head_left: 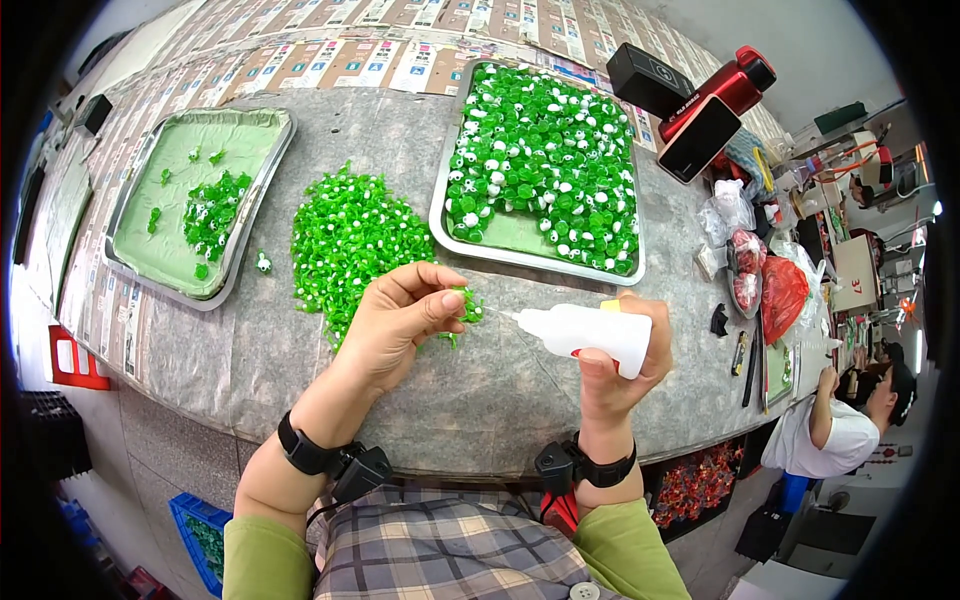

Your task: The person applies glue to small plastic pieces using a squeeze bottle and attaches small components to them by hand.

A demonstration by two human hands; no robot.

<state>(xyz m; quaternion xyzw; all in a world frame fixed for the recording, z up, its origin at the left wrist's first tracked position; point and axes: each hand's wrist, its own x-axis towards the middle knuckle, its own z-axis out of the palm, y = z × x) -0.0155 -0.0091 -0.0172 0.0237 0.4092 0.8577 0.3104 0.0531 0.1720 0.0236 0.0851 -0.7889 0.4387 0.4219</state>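
My left hand [408, 325] pinches a small green plastic piece [468, 306] between thumb and fingers. In my right hand [630, 352] is a white squeeze bottle [590, 335], tilted sideways with its thin nozzle pointing left, close to the green piece; whether the tip touches it I cannot tell. A heap of small green pieces with white dots [360, 245] lies on the table just beyond my left hand. Farther back on the right, a metal tray [540, 262] is filled with green and white eye-like pieces. The left tray [125, 235] holds a smaller green cluster.
A red bottle [735, 80], a phone [699, 139] and a black box [648, 80] stand at the back right. Plastic bags, one red [785, 295], lie along the right edge. A person [830, 430] sits farther right. Blue crate [195, 535] below left.
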